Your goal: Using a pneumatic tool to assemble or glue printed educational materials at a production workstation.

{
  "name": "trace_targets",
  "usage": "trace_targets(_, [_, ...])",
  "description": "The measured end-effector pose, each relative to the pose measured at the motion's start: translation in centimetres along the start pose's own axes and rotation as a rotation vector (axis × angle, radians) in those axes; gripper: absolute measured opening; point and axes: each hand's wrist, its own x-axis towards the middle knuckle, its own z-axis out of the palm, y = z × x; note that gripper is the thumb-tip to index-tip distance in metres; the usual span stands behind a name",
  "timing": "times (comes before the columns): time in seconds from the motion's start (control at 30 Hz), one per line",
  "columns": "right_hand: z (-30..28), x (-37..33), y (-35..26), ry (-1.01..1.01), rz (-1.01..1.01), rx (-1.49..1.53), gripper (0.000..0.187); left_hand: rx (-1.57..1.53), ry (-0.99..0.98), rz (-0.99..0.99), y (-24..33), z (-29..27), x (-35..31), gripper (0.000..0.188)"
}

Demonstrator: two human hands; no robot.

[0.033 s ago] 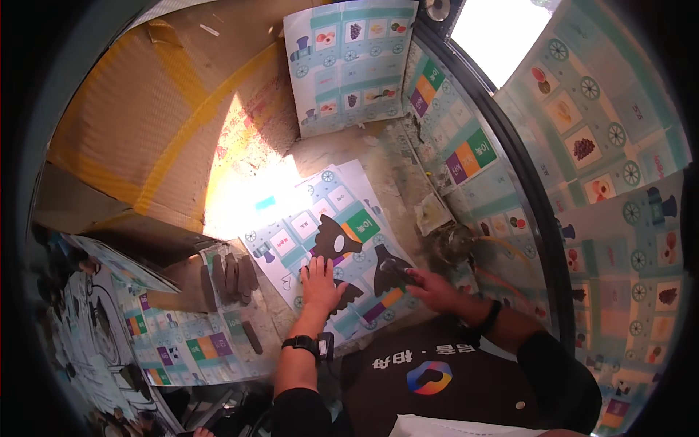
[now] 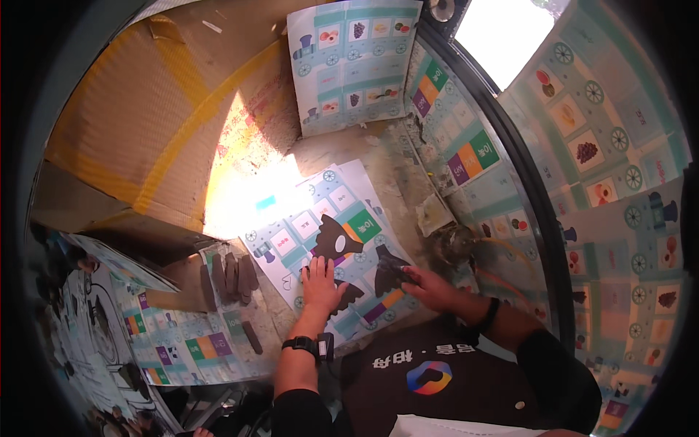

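A printed sheet (image 2: 306, 226) with train pictures and coloured squares lies on the floor in front of me. Dark flat cut pieces lie on it: one (image 2: 336, 240) in the middle, one (image 2: 387, 271) to the right, one (image 2: 351, 294) near my wrist. My left hand (image 2: 320, 285) rests flat on the sheet, fingers spread, beside the middle and lower pieces. My right hand (image 2: 429, 285) touches the right-hand dark piece with its fingertips. A dark watch sits on my left wrist, a dark band on my right.
Several dark strips (image 2: 231, 275) are lined up on another printed sheet (image 2: 182, 342) to the left. Brown cardboard (image 2: 145, 116) covers the far floor. More printed sheets line the wall (image 2: 568, 146) at right and stand at the back (image 2: 349, 58). A sunlit patch (image 2: 240, 197) glares.
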Motion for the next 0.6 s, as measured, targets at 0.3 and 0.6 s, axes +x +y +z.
trace_targets(0.3, [2.9, 6.4, -7.9, -0.113, 0.047, -0.148, 0.044, -0.07, 0.066, 0.011, -0.3, 0.7, 0.0, 0.084])
trace_targets(0.6, [2.6, 7.7, -11.0, -0.148, 0.009, -0.383, 0.038, -0.104, 0.143, 0.028, -0.8, 1.3, 0.0, 0.082])
